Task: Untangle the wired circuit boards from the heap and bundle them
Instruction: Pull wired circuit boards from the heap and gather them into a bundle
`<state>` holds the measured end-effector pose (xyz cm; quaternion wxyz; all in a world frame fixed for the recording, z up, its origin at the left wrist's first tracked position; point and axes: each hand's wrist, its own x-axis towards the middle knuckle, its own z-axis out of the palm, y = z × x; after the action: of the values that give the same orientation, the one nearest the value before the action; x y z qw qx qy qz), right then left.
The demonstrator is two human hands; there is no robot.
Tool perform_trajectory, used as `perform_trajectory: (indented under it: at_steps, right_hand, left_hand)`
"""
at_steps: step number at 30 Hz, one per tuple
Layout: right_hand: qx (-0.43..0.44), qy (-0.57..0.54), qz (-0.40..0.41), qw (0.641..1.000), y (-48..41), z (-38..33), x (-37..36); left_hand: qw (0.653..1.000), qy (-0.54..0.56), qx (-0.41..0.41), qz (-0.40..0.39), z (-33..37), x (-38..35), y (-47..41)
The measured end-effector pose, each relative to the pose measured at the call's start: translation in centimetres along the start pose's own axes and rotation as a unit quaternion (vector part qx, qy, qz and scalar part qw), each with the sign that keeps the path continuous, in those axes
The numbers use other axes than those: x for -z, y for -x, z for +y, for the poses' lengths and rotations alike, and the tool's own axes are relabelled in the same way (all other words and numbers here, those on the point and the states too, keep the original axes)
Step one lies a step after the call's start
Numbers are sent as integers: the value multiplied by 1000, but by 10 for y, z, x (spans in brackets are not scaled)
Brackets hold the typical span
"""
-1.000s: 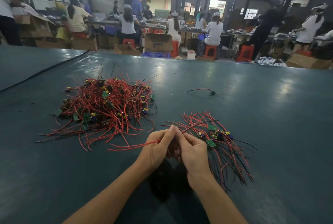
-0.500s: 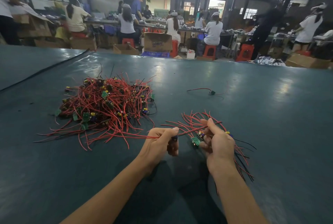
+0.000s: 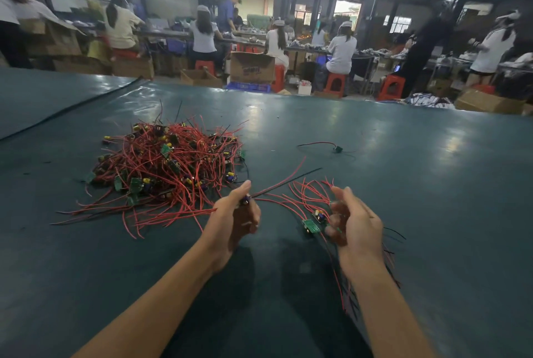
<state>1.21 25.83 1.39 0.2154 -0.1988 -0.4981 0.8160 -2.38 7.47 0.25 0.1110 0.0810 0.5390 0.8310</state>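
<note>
head view: my left hand (image 3: 236, 219) sits at the middle of the frame, thumb and fingers pinched on one wired board (image 3: 277, 186), whose red and black leads run up and to the right, clear of the tabletop (image 3: 418, 190). my right hand (image 3: 356, 228) is just to the right of it, apart from it, with fingers curled round the small bundle (image 3: 311, 226) of green boards; it is blurred, so i cannot tell how tight the grip is. the bundle's red and black wires spread above the hand and trail down past the wrist. the heap (image 3: 170, 167) of tangled boards lies at left centre, and a lone board (image 3: 336, 149) lies further back, right of the heap.
</note>
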Motion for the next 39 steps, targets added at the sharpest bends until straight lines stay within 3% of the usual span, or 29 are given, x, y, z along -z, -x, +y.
perform_trajectory:
  at_steps: [3, 6, 10, 15, 22, 26, 31, 39]
  right_hand:
    - [-46, 45, -56, 996, 8, 6, -7]
    - [-102, 56, -122, 986, 14, 12, -12]
    - [-185, 28, -231, 955, 23, 9, -13]
    - [-179, 26, -278, 943, 28, 10, -16]
    - [-132, 96, -319, 933, 32, 16, -16]
    - [-78, 144, -247, 955, 34, 21, -21]
    - [-19, 169, -189, 967, 32, 25, -24]
    - [9, 184, -173, 968, 33, 25, -23]
  left_hand:
    - [994, 33, 66, -85, -3, -5, 3]
    - [985, -30, 91, -142, -5, -7, 8]
    - [972, -124, 117, -163, -5, -6, 11]
    - [972, -125, 177, -90, -2, -8, 9]
    - [980, -106, 165, 45, -2, -9, 4]
    - [974, -174, 142, 31, 1, -11, 4]
    - [974, -108, 194, -34, -2, -16, 5]
    - [982, -64, 166, -68, -1, -14, 5]
